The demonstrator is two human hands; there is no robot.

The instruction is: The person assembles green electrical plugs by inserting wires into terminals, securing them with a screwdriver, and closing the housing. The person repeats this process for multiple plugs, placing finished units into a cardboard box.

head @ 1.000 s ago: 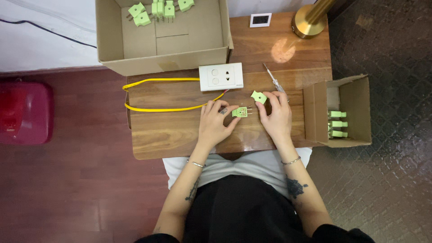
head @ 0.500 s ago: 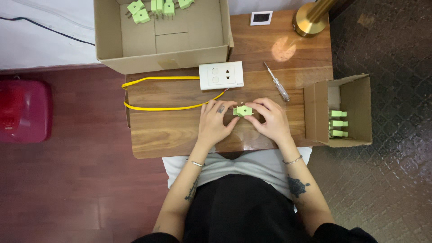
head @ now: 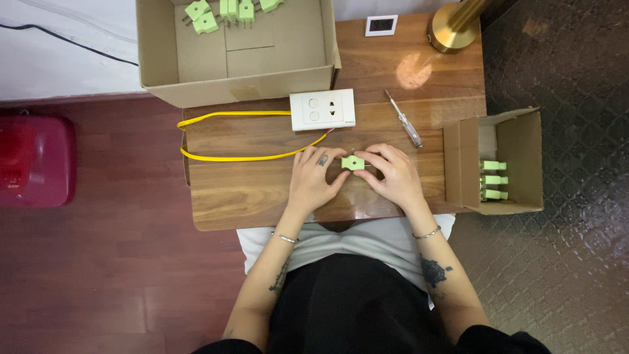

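Observation:
My left hand [head: 312, 178] and my right hand [head: 391, 176] meet over the wooden table [head: 249, 190], both pinching one small green plug [head: 352, 162] between their fingertips. The plug sits just above the tabletop, between the two hands. A thin screwdriver [head: 404, 121] with a clear handle lies on the table just beyond my right hand. A white socket plate [head: 323, 109] rests past my left hand, with a yellow wire [head: 229, 157] looping out from it to the left.
A large open cardboard box [head: 236, 85] at the back holds several green plugs [head: 226, 12]. A smaller cardboard box [head: 504, 164] on its side at the right holds three green plugs [head: 493, 179]. A brass lamp base [head: 453, 29] stands back right; a red object [head: 36, 160] sits on the floor, left.
A second green piece my right hand held apart has been brought to the one in my left; both hands now close on a single plug. The screwdriver lies uncovered on the table.

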